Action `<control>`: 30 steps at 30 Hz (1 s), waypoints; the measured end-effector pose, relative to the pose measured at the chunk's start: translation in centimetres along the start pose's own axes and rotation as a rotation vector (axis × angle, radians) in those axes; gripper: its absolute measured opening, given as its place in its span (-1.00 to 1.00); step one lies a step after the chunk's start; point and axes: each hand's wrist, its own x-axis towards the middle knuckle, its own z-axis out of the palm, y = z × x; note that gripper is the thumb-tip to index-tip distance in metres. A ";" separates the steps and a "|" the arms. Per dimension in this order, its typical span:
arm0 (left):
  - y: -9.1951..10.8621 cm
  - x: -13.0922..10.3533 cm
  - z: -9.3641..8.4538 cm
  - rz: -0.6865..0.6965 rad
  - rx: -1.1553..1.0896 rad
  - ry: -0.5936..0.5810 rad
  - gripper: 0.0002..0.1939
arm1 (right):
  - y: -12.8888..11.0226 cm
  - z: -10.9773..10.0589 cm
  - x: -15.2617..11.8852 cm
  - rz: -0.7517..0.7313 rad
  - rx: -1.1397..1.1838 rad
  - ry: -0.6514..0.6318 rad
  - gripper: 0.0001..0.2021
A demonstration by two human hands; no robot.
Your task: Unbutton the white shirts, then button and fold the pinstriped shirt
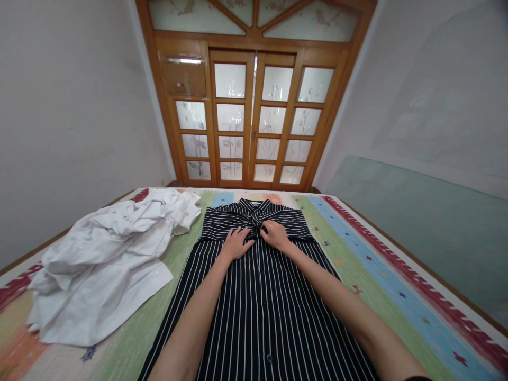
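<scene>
A black shirt (262,296) with white stripes lies front up, its collar (254,202) at the far end and buttons down the middle. Its sleeves (222,222) are laid across the chest, where the cloth bunches at the centre. My left hand (237,244) rests on the shirt just below the sleeves, fingers spread. Curled at the bunched cloth in the centre, my right hand (274,234) pinches the sleeve end; its fingertips are partly hidden.
A crumpled white garment (107,264) lies to the left of the shirt. Under both is a patterned cloth (381,280) with coloured stripes. Walls stand on both sides, a pale green panel (416,222) on the right, and wooden glazed doors (254,116) beyond the far edge.
</scene>
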 end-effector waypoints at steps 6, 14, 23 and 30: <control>-0.1 0.1 0.3 0.010 0.008 -0.003 -0.38 | 0.0 1.2 -0.2 -0.135 0.206 0.028 -0.67; -0.2 0.1 0.3 -0.012 -0.027 -0.014 -0.35 | 1.3 3.5 -0.6 -0.077 0.198 -0.049 -0.38; -0.2 0.5 0.5 -0.127 -0.007 -0.004 -0.29 | 1.4 3.2 -1.2 -0.037 0.219 -0.189 -0.31; 0.1 0.2 0.1 -0.114 0.036 -0.050 -0.30 | 1.5 3.3 -1.3 0.195 0.110 -0.180 -0.42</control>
